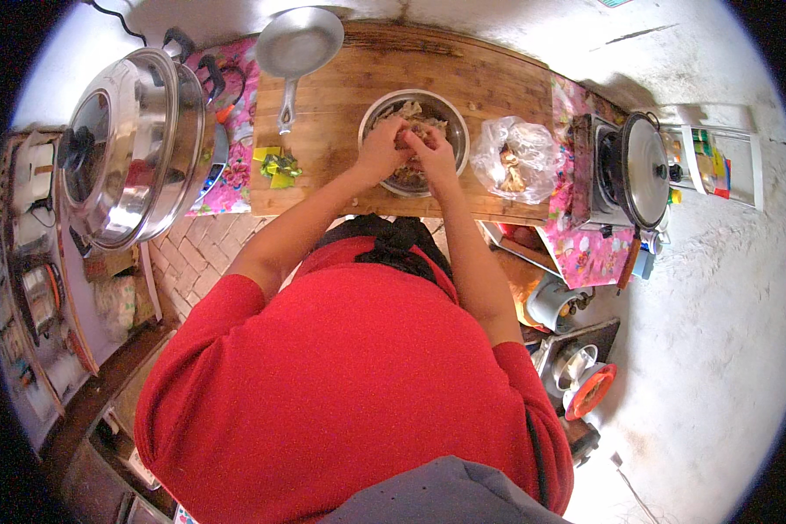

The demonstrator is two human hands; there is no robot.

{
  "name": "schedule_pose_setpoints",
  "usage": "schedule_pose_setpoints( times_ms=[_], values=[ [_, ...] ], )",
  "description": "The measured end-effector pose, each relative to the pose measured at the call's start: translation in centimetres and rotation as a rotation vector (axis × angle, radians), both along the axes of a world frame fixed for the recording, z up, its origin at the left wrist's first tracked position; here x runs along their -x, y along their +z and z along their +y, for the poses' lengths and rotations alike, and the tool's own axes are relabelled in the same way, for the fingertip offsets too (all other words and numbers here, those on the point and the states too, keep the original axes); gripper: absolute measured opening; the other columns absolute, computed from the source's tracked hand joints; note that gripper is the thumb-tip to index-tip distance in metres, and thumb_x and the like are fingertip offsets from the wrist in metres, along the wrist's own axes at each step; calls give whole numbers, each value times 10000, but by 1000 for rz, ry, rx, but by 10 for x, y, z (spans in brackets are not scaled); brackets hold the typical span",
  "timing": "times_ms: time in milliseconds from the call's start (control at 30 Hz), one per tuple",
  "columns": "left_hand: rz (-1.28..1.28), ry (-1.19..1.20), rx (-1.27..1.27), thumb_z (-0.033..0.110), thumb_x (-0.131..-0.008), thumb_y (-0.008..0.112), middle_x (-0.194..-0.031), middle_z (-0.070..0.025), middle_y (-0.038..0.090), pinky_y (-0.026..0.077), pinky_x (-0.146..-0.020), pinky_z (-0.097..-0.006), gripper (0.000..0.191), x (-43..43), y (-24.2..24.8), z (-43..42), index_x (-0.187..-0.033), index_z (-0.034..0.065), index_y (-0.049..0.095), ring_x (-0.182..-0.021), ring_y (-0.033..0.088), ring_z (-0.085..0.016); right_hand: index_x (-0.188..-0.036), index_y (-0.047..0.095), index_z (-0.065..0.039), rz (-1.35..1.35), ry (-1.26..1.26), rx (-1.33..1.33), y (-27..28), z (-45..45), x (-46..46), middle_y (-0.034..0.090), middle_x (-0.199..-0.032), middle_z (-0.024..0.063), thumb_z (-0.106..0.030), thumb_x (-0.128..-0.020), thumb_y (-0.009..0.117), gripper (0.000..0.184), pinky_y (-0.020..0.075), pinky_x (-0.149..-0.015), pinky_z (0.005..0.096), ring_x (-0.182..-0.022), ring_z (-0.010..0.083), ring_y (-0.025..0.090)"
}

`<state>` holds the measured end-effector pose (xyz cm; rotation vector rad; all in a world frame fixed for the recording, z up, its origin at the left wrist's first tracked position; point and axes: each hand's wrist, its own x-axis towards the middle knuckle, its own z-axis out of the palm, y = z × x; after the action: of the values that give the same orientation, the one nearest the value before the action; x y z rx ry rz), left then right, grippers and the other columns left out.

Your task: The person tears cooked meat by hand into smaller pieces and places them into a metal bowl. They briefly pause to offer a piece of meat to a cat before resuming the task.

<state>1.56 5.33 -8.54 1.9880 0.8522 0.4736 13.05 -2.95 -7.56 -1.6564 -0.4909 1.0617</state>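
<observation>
A round metal bowl (464,139) with brownish pieces of food (407,110) in it stands on a wooden board (498,85). My left hand (384,148) and my right hand (434,152) meet over the bowl, their fingertips together around a small reddish-brown piece of food (406,137), mostly hidden by the fingers. Just right of the bowl lies a clear plastic bag (527,154) with brown food pieces (513,171) in it. A yellow-green crumpled wrapper (277,168) lies on the board to the left.
A metal frying pan (299,42) lies at the board's back left. Beyond the board's left side stands a large lidded steel steamer pot (131,150). To the right, a lidded pan (645,170) sits on a gas stove (586,173), over a pink floral tablecloth (589,259).
</observation>
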Motion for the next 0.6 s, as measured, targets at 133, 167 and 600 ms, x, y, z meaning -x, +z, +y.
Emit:
schedule_pose_setpoints(
  times_ms=[133, 167, 600],
  values=[
    [-52, -2, 189, 182, -748, 712, -1078, -134, 616, 484, -844, -330, 444, 0, 13, -8, -1141, 52, 554, -998, 601, -243, -1088, 600, -35, 71, -47, -57, -10, 0, -1, 640, -894, 45, -231, -846, 637, 313, 454, -668, 240, -758, 115, 566],
    [-87, -3, 217, 179, -750, 710, -1074, -129, 621, 484, -842, -329, 441, 0, 8, -6, -1142, 50, 553, -990, 605, -240, -1094, 597, -34, 86, -42, -72, -15, -1, -2, 638, -898, 43, -225, -853, 623, 308, 455, -668, 242, -760, 118, 566],
    [22, 35, 24, 197, -720, 661, -1015, -162, 641, 498, -770, -351, 419, 0, 16, -8, -1094, 36, 564, -886, 632, -276, -1087, 560, 8, 68, -145, -100, -31, -8, 9, 617, -999, 99, -174, -876, 500, 285, 447, -813, 289, -916, 176, 568]
  ],
)
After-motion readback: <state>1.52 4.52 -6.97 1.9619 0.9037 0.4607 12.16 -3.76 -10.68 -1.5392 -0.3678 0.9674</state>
